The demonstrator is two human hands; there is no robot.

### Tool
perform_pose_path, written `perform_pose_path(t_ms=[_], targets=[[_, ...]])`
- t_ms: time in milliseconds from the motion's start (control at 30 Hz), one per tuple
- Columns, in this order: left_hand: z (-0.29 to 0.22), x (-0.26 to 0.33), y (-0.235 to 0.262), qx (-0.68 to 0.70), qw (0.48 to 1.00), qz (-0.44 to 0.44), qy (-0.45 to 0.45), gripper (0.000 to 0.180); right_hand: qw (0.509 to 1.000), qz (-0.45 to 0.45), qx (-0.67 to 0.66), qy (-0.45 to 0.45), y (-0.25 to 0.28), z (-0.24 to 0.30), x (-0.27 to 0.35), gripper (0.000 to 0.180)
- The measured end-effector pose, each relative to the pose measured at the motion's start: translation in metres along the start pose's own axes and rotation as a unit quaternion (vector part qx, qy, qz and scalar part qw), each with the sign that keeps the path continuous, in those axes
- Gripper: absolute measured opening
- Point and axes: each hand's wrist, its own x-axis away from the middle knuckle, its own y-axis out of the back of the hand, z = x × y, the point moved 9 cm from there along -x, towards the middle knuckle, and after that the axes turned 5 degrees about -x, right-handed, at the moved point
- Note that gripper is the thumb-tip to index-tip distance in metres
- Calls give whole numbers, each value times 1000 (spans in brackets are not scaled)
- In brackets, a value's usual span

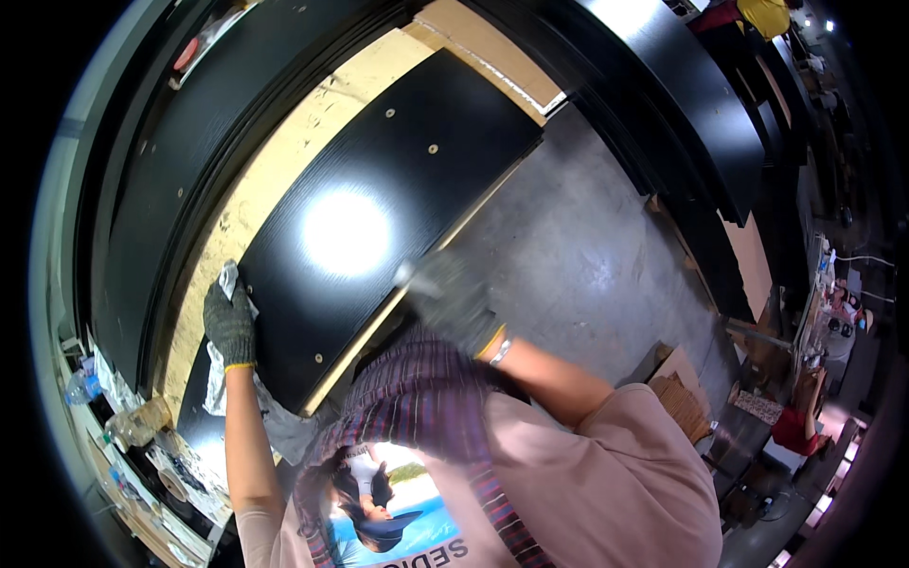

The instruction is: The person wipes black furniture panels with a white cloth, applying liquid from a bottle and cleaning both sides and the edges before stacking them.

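At the far left, beyond the left hand, clutter lies along the edge of a lower shelf: a clear plastic bottle, tape rolls and scraps, too small to make out well. Up from it runs a stack of long black boards over a pale chipboard sheet.

The left hand, in a dark knit glove with a yellow cuff, is closed around a crumpled white cloth, thumb and fingers bunching it against the near left corner of the black panel. The cloth's tail hangs down below the hand toward the person's chest.

The black panel lies flat on the chipboard, stretching up and to the right between the two hands. Its face is glossy, with a bright lamp glare just right of the left hand and small round fittings showing near its far end and near its lower edge. No smears or dust can be told apart on it, so how much of the face has been wiped is a guess; with the cloth sitting only at the corner, most of the surface seems left to go over.

The right hand, gloved the same, is blurred; it looks curled over the panel's near long edge, steadying it, but whether it pinches anything I cannot tell.

Right of that hand is bare grey floor, then more black boards and cardboard.
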Motion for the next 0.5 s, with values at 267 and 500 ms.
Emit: perform_pose_path(t_ms=[267,500], targets=[[28,32,37,106,986,-33,-127,34,989,-123,33,-80,12,-9,-10,27],[201,101,58,1,992,6,-127,53,991,0,0,136,-147,176,82,19]])
